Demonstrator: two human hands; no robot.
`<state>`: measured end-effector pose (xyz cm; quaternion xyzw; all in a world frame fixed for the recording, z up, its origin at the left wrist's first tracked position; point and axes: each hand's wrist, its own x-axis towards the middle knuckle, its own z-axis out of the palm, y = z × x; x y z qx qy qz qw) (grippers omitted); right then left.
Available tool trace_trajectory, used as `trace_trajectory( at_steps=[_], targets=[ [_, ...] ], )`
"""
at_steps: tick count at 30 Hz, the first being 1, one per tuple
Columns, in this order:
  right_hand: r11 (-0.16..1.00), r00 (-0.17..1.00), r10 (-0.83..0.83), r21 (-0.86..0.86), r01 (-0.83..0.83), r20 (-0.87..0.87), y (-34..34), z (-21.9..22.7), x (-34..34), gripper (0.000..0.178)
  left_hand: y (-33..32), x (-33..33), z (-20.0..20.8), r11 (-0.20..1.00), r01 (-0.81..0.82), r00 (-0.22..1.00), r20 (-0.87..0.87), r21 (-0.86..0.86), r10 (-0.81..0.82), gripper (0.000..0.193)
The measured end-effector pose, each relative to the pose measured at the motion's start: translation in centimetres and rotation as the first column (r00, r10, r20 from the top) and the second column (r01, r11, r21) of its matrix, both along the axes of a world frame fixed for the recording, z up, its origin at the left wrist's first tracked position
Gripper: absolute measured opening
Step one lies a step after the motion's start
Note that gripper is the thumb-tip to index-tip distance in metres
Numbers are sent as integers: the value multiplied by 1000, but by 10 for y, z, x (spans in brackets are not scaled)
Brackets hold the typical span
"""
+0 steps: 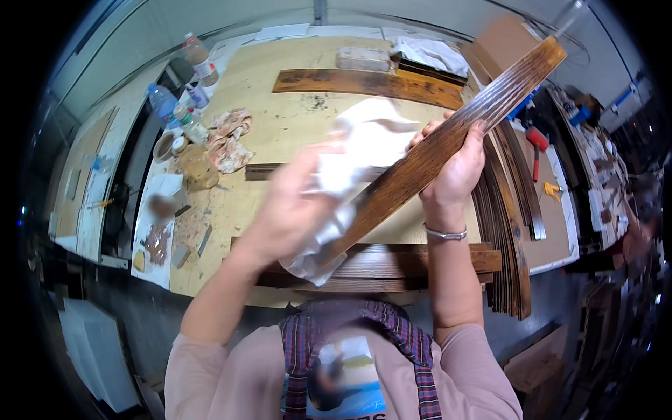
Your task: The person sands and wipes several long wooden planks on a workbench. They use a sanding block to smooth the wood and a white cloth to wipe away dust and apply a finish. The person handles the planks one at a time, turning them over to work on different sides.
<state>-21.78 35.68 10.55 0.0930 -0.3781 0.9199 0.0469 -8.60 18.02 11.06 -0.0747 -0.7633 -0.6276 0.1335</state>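
Gripping a brown board (420, 164) aslant in wrapped right fingers (477, 133), clutching a white cloth (367, 136) in curled left fingers (302, 171), above the worktop (245, 77)!

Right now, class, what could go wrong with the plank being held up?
The slanted brown plank might slip if the right hand loosens, and could scuff the dark planks near its lower end. The white cloth, bunched in the left hand, may snag on the plank's edge.
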Motion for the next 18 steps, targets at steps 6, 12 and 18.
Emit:
trace_trajectory(
  at_steps=[6,12,18],
  targets=[
    [966,972,220,-121,-229,-84,21,5,-10,49,12,24,-41,920,300,894,411,-251,-180,32],
    [992,967,94,63,-112,238,12,7,-8,45,23,48,-61,667,-296,953,-257,-684,159,38],
    [945,929,324,-107,-309,177,22,-22,-21,46,-14,74,-51,708,-59,997,-83,-703,0,33]
  ],
)
